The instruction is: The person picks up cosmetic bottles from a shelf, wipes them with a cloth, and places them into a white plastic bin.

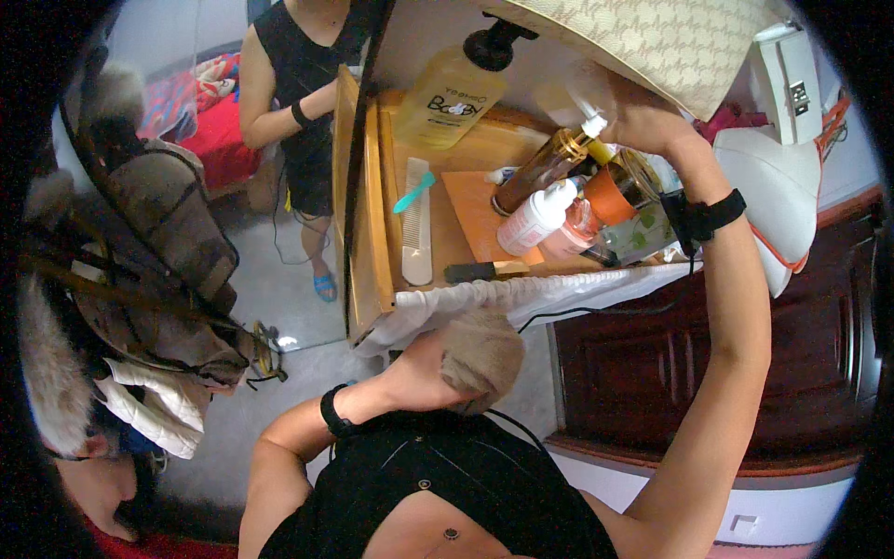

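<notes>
My left hand [422, 374] is closed on a crumpled brown cloth [485, 356], low in front of my chest. My right hand [639, 122] reaches over the wooden shelf [447, 272], close to the white cap of a tall amber bottle [541, 171]; its fingers are blurred and partly hidden, so its hold is unclear. Under it stand an orange jar [611, 192] and a white pump bottle [534, 220]. A large yellow pump bottle [450, 98] stands at the back. A white comb [418, 237] and a small turquoise spatula [415, 193] lie on the left.
A mirror [293, 307] on the left reflects a person. A patterned cream panel [628, 42] hangs above the shelf. White ruffled cloth [503, 293] edges it, with a black cable [594, 309] below. At right are a white cap [768, 189] and a dark wooden door [698, 377]. Bags hang left.
</notes>
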### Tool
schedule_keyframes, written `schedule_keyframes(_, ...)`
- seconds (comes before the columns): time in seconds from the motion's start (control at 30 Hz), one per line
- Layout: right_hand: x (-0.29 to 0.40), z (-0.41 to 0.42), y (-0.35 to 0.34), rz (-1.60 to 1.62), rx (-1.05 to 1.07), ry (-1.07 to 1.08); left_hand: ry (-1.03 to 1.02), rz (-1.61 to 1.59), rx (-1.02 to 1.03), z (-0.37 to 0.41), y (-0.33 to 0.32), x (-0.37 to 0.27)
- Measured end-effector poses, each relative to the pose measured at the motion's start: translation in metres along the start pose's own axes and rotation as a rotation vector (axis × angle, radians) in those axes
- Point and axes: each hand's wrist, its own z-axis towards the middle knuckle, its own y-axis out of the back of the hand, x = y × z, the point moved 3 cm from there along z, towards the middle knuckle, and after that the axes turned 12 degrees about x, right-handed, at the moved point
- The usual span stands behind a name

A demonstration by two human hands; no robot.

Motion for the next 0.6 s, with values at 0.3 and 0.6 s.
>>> schedule_keyframes(0.3, -0.038, -0.055, 0.02, -0.065, -0.37, 0.07, 0.063, -0.097, 0.07, 0.0, -0.005, 0.003)
schedule_keyframes(0.6, -0.118, -0.075, 0.012, 0.123, -0.405, 0.022, 0.087, -0.266, 0.053, 0.007, -0.009, -0.005)
